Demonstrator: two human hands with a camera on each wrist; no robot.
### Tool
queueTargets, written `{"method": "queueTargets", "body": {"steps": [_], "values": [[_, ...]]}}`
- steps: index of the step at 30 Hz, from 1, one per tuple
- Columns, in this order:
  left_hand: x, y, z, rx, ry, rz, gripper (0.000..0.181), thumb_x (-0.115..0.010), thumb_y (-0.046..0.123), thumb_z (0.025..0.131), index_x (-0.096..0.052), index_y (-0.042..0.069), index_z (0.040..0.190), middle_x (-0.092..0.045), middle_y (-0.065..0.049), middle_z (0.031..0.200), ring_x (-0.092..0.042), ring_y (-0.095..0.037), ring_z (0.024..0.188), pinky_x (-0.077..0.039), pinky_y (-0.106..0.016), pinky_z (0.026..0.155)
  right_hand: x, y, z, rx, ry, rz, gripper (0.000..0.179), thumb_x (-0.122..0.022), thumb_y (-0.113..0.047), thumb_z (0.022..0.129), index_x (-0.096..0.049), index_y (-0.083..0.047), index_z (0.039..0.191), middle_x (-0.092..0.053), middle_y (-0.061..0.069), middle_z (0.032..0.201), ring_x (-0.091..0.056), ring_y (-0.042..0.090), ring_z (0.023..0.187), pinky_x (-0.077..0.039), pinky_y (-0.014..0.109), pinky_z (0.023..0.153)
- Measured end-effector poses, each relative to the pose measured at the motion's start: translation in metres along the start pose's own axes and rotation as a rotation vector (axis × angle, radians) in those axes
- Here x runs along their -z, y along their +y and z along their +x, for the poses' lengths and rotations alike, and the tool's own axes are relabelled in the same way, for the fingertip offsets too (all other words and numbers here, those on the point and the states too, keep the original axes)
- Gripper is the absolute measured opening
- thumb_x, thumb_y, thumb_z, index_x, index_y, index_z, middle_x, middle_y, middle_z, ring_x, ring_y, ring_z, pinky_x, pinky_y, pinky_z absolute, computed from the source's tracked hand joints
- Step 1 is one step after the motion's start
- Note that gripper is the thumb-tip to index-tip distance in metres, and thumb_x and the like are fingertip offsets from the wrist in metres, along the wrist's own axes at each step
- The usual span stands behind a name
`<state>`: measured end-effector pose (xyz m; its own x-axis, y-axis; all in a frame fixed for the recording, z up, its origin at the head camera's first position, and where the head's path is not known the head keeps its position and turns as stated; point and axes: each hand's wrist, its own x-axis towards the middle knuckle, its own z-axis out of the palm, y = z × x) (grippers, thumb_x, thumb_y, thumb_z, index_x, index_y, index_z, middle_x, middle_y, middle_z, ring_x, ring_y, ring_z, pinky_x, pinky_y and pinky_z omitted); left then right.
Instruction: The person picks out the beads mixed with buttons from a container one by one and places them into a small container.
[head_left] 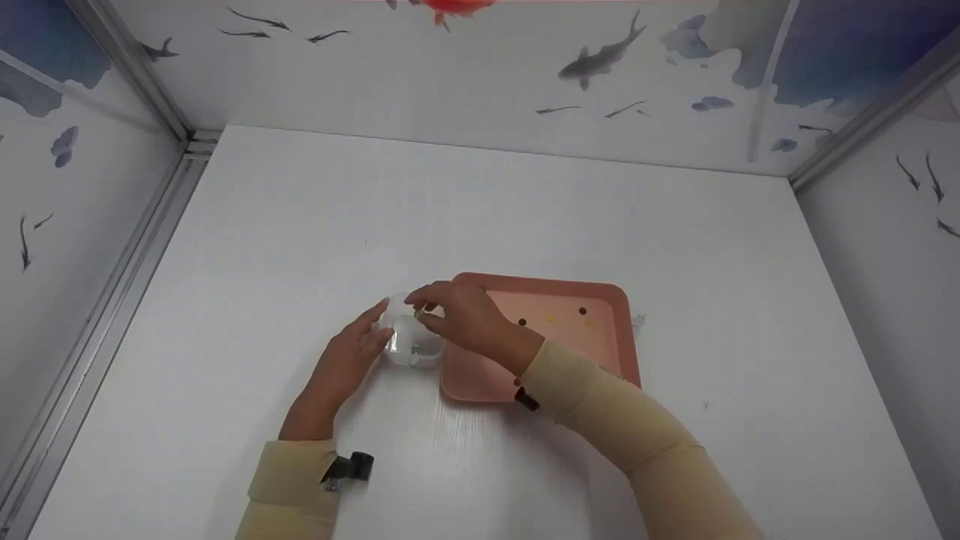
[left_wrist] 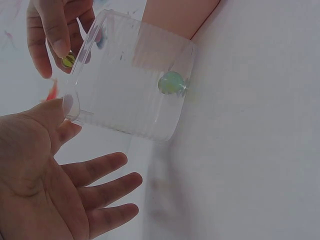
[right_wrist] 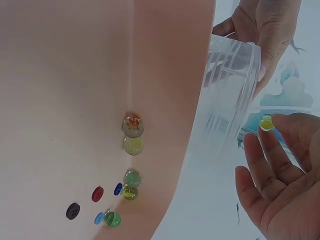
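Note:
My left hand is at the left side of a clear plastic box, its thumb and a finger pinching the rim while the other fingers spread apart. Inside the box a green glass marble shows through the wall. Over the box's opening, my right hand pinches a yellow-green glass marble between thumb and fingertip. Right beside the box is a pink tray, partly covered by the right forearm. In it lie several glass marbles, a black button, a red button and blue buttons.
A white table carries the box and tray, with printed panels standing behind and at both sides. A small clear item lies against the tray's right edge. Black wrist-camera mounts stick out from the sleeves.

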<state>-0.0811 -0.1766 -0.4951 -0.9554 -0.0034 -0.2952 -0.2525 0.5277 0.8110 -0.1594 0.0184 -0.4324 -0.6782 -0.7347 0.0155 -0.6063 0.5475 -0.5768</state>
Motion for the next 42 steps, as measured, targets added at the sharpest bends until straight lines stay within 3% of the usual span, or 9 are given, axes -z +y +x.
{"method": "queueTargets", "body": {"steps": [9,17,24,29,36,42], "values": [[0.001,-0.002,0.001,-0.008,-0.007,-0.011,0.055,-0.043,0.041,0.103,-0.029,0.025,0.153,-0.03,-0.011,0.157,-0.03,-0.037,0.141,-0.024,-0.056,0.113,-0.001,-0.002,0.001,0.024,-0.015,-0.055,0.027,-0.063,-0.01,0.094,-0.067,-0.009,0.12,-0.07,0.003,0.113,-0.065,0.015,0.101,-0.053,0.029,0.086],[-0.001,-0.002,0.001,-0.026,0.005,0.011,0.056,-0.044,0.04,0.103,-0.029,0.021,0.153,-0.031,-0.011,0.156,-0.032,-0.037,0.14,-0.026,-0.055,0.113,-0.003,-0.004,0.002,0.036,-0.066,-0.165,0.029,-0.063,-0.012,0.094,-0.067,-0.013,0.123,-0.07,0.001,0.111,-0.066,0.015,0.099,-0.055,0.032,0.078],[0.0,-0.002,0.001,-0.025,0.006,0.01,0.055,-0.044,0.04,0.103,-0.03,0.022,0.153,-0.032,-0.012,0.156,-0.032,-0.037,0.14,-0.026,-0.056,0.112,-0.004,-0.006,0.003,0.039,-0.126,-0.25,0.03,-0.063,-0.014,0.095,-0.066,-0.016,0.125,-0.07,-0.001,0.113,-0.064,0.014,0.103,-0.054,0.035,0.086],[0.001,-0.002,0.0,-0.039,0.002,-0.005,0.056,-0.044,0.041,0.102,-0.03,0.021,0.153,-0.032,-0.013,0.155,-0.033,-0.038,0.14,-0.027,-0.057,0.112,-0.005,-0.005,0.002,0.085,-0.15,-0.281,0.03,-0.064,-0.014,0.094,-0.067,-0.015,0.124,-0.07,0.0,0.112,-0.065,0.015,0.102,-0.054,0.034,0.084],[0.002,-0.002,-0.002,-0.029,-0.015,-0.025,0.06,-0.043,0.049,0.101,-0.029,0.025,0.153,-0.03,-0.012,0.156,-0.031,-0.037,0.141,-0.025,-0.058,0.112,-0.008,0.001,0.0,0.171,-0.131,-0.279,0.032,-0.068,-0.015,0.091,-0.067,-0.013,0.123,-0.068,0.002,0.118,-0.062,0.017,0.112,-0.05,0.033,0.094],[0.002,-0.001,0.0,-0.021,-0.012,-0.007,0.058,-0.042,0.047,0.101,-0.029,0.025,0.153,-0.03,-0.011,0.157,-0.031,-0.037,0.141,-0.023,-0.056,0.114,-0.009,0.005,-0.003,0.233,-0.043,-0.274,0.035,-0.071,-0.016,0.089,-0.066,-0.013,0.124,-0.067,0.004,0.121,-0.06,0.018,0.116,-0.048,0.032,0.098]]}}
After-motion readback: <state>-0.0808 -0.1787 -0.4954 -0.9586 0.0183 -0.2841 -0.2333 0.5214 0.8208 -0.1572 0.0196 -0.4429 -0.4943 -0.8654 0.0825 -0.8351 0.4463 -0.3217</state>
